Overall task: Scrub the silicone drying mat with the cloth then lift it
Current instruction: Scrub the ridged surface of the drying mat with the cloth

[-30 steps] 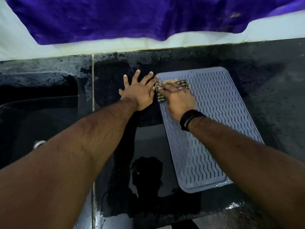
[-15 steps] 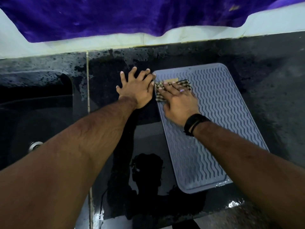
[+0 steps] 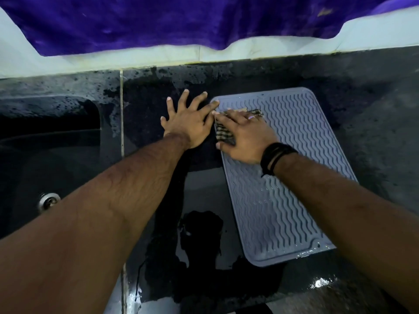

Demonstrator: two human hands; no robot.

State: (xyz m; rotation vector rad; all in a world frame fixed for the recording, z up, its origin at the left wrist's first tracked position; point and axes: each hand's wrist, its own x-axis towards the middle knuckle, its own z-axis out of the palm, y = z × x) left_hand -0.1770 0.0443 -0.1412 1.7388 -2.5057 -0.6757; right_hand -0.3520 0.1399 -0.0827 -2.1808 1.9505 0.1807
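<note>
A grey silicone drying mat (image 3: pixel 290 177) with wavy ridges lies flat on the wet black counter, right of centre. A checked cloth (image 3: pixel 224 132) sits on the mat's far left corner, mostly covered by my right hand (image 3: pixel 244 137), which presses down on it with fingers spread. My left hand (image 3: pixel 188 123) lies flat and spread on the counter just left of the mat, its index fingertip touching the mat's far left corner. A black band circles my right wrist.
A black sink (image 3: pixel 45 155) with a metal drain (image 3: pixel 48 200) lies to the left. A purple cloth (image 3: pixel 181 21) hangs over the pale wall behind the counter. Water pools on the counter (image 3: pixel 204 223) near the front edge.
My right hand has slid the cloth a little toward me along the mat's left edge. My left hand stays planted beside the mat. The camera view has shifted slightly.
</note>
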